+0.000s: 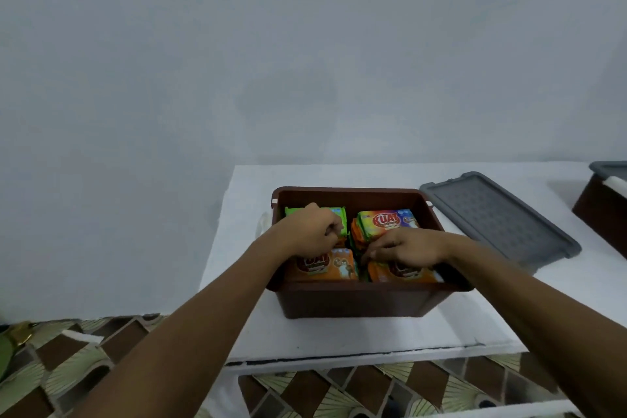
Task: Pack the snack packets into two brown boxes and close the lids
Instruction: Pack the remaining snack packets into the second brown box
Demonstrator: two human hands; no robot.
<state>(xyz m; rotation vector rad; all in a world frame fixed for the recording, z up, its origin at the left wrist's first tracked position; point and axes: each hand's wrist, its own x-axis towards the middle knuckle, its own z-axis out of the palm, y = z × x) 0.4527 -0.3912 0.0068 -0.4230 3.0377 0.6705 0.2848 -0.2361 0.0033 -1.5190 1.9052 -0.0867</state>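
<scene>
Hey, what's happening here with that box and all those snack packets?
A person is filling an open brown box on a white table. Their left hand curls its fingers over a green packet at the back left. The right hand rests on an orange packet at the front right. The box looks nearly full. Its grey lid lies off on the table to the right, and a second brown box at the right edge appears to have its lid on.

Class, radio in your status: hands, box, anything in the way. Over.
Left hand grips green packet, right hand rests on orange packet. Brown box open, nearly full. Grey lid lies beside it, nothing blocking.
</scene>
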